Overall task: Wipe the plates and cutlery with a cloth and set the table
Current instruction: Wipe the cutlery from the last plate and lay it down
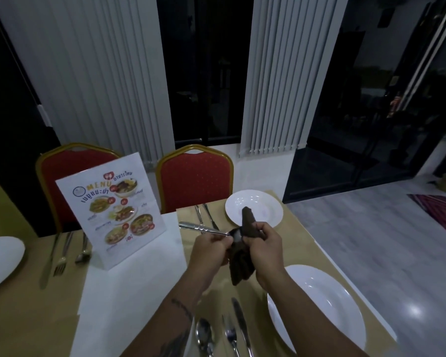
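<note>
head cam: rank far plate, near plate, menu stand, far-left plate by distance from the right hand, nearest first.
From the right hand:
1. Far plate, just beyond it, by the red chair.
2. Near plate, below and right, a little farther.
3. Menu stand, left past the other hand.
4. Far-left plate, at the frame's left edge.

Standing printed menu card (113,217) on table (129,276), left of hands. Two padded metal-frame chairs (193,179) behind table. Round china plate (258,204) at far right, knife and fork (204,215) just left of it. Bigger round china plate (327,313) near right, metal spoon (204,333), fork, knife to its left. Third plate (0,261) at far left, cutlery (62,256) right of it.
</note>
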### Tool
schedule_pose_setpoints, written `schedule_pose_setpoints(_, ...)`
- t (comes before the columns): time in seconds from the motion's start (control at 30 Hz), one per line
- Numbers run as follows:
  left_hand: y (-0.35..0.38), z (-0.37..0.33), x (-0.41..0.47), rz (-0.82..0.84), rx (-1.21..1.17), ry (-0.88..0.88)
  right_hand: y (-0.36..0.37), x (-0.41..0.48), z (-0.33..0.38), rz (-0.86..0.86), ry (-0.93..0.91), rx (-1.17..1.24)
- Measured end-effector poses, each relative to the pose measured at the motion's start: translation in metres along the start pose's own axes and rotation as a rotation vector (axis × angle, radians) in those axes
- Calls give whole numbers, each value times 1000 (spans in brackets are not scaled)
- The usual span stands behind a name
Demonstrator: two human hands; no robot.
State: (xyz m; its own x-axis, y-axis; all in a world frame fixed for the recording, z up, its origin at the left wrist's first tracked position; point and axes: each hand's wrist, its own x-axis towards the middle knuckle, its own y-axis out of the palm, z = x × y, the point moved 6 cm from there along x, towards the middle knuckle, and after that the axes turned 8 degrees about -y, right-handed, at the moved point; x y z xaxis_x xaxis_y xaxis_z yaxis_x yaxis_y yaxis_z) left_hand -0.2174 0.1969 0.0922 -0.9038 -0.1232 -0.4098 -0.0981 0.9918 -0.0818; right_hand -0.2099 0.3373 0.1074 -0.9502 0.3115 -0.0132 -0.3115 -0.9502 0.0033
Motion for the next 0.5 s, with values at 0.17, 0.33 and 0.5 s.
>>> schedule_pose_setpoints(0.17,-5,1,16,-145,173,56,4,8,-12,102,23,-62)
schedule_pose_setpoints(0.33,-32,5,44,-225,90,13,-16,37,-20,45,27,-171)
schedule_pose_setpoints(0.5,-58,23,89,-260,440,-75,-27,66,-24,71,-5,-239)
